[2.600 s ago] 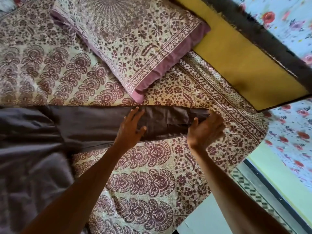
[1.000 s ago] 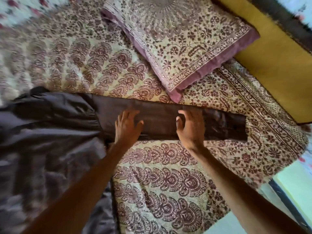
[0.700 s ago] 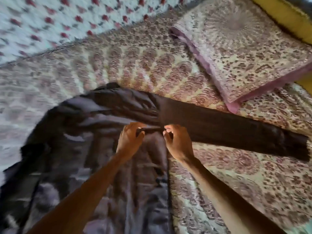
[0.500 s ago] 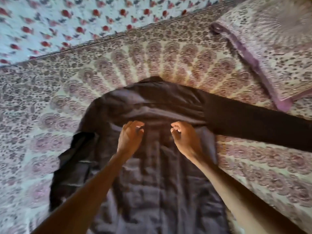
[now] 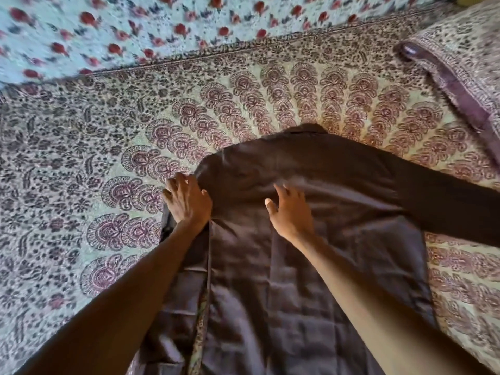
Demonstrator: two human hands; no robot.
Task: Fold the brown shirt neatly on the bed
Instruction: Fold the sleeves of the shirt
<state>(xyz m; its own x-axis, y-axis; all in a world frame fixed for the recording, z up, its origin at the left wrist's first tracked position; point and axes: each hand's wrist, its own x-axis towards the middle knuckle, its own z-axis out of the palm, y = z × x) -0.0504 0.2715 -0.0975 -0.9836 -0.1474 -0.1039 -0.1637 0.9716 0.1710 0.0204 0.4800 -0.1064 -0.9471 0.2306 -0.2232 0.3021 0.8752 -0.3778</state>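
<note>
Far left, a red-flowered cloth (image 5: 108, 36) borders the bed (image 5: 81, 158). On the bed's patterned cover the brown shirt (image 5: 338, 185) lies back-up in the middle, collar (image 5: 308, 128) pointing far. The left hand (image 5: 186, 203) sits at the shirt's left shoulder edge, fingers bent down over it. Whether they pinch cloth I cannot tell, but it is likely setting the line for a side fold. Just right, the right hand (image 5: 290, 215) lies flat on the upper back, fingers spread, pressing to keep the body smooth and steady. Farther right, the long sleeve (image 5: 454, 209) stretches out straight, seemingly laid ready to fold in. Far right, a pillow (image 5: 465, 63) lies apart from the shirt.
</note>
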